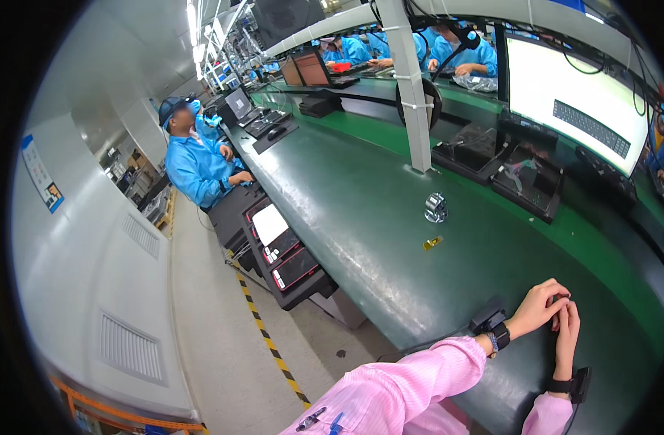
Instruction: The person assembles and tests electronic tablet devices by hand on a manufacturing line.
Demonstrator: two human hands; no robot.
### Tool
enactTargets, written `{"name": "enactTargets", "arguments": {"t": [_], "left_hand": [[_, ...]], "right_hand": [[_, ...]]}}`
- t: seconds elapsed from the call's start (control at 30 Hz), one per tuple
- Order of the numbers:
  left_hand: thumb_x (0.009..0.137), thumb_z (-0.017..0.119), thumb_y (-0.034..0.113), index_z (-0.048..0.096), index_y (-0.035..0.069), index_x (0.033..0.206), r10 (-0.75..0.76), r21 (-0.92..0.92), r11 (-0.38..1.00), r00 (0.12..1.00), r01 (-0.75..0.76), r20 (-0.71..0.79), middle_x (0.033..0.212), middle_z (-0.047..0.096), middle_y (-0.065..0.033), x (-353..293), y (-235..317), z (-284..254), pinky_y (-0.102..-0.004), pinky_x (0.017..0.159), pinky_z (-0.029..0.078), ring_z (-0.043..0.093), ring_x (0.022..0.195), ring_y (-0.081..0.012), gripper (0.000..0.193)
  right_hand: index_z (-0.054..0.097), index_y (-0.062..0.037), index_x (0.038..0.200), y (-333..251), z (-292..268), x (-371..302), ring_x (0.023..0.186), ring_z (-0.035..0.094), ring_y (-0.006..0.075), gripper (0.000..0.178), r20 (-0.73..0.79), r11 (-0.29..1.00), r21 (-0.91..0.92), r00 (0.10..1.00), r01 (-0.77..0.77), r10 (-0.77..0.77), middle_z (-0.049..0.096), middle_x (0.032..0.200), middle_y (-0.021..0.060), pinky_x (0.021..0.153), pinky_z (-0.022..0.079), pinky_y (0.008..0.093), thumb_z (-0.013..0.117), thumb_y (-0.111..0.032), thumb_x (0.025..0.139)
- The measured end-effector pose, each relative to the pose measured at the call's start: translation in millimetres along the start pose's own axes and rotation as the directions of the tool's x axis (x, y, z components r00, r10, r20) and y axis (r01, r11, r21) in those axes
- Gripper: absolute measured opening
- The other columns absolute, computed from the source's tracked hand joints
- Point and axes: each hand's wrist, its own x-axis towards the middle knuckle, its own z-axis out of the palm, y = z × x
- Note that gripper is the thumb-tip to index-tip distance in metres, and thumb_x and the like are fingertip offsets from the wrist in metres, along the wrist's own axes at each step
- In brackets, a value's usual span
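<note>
My left hand [537,308] and my right hand [566,325] meet at the fingertips above the green tabletop [346,210]. Both have their fingers bent and pressed together. A small dark spot shows between the fingertips, too small to name. Black straps circle both wrists below pink striped sleeves. Beside my left wrist is a black box-shaped device [487,314]. Farther off on the table stands a shiny round metal part [435,207], with a small yellow strip [432,243] lying on the near side of it; neither hand touches them.
A grey post [413,94] rises from the table. Behind it are black trays [527,180] and a lit monitor [578,94]. At the left edge, a black rack [292,275] holds red-edged trays. A co-worker in blue [198,163] sits beyond, near a laptop [239,105].
</note>
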Motion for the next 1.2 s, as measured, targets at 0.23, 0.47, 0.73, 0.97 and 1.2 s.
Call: {"name": "enactTargets", "arguments": {"t": [0.23,0.47,0.73,0.97,1.2], "left_hand": [[0.084,0.062,0.013,0.062,-0.002,0.091,-0.015,0.036,0.999,1.0,0.016,-0.009,0.074,0.055,-0.0057,-2.6,-2.5,-2.6,-0.0254,0.05,0.04,0.049,0.053,-0.011,0.017],[0.084,0.063,0.014,0.059,-0.003,0.086,-0.045,0.017,0.999,0.999,0.045,0.01,0.068,0.057,-0.0052,-1.7,-0.7,-0.2,-0.0235,0.049,0.041,0.05,0.053,-0.0084,0.018],[0.085,0.06,0.014,0.063,-0.002,0.096,0.031,0.102,0.994,0.999,-0.032,0.011,0.084,0.062,-0.0109,-5.6,11.2,-13.1,-0.0279,0.065,0.048,0.062,0.076,-0.0192,0.019],[0.081,0.064,0.006,0.065,-0.003,0.086,-0.041,0.187,0.982,0.999,0.041,-0.003,0.077,0.063,-0.0086,-2.6,18.9,-11.2,-0.024,0.057,0.046,0.061,0.068,-0.0121,0.011],[0.084,0.061,0.005,0.059,-0.002,0.104,-0.071,0.12,0.99,0.997,0.07,0.004,0.084,0.061,-0.0058,-5.6,24.9,-1.1,-0.0224,0.061,0.046,0.058,0.069,-0.0094,0.022]], "right_hand": [[0.054,-0.005,0.086,5.9,0.3,-0.5,0.053,0.034,0.0023,0.024,0.003,0.999,0.038,1.0,0.028,-0.028,0.04,0.062,-0.0056,0.048,0.025,0.0185,0.046,-0.025,0.096],[0.049,-0.0062,0.079,-4.2,0.2,-1.7,0.053,0.035,0.003,0.026,-0.006,1.0,0.0,1.0,-0.005,0.005,0.04,0.062,-0.0043,0.048,0.026,0.0191,0.044,-0.025,0.097],[0.058,-0.0028,0.082,-23.8,15.9,-9.0,0.058,0.048,0.0064,0.027,-0.124,0.997,-0.074,0.992,-0.025,0.016,0.054,0.067,-0.0001,0.051,0.038,0.0208,0.047,-0.024,0.095],[0.057,-0.0013,0.105,-3.3,8.4,-8.5,0.074,0.056,0.0085,0.024,-0.014,0.99,0.13,0.998,-0.063,0.066,0.061,0.083,0.0027,0.066,0.047,0.0225,0.049,-0.022,0.095],[0.056,-0.0021,0.103,6.0,-4.9,-12.1,0.071,0.054,0.0065,0.021,0.013,0.992,0.126,1.0,-0.027,0.026,0.059,0.077,0.0015,0.064,0.045,0.0215,0.048,-0.02,0.095]]}}
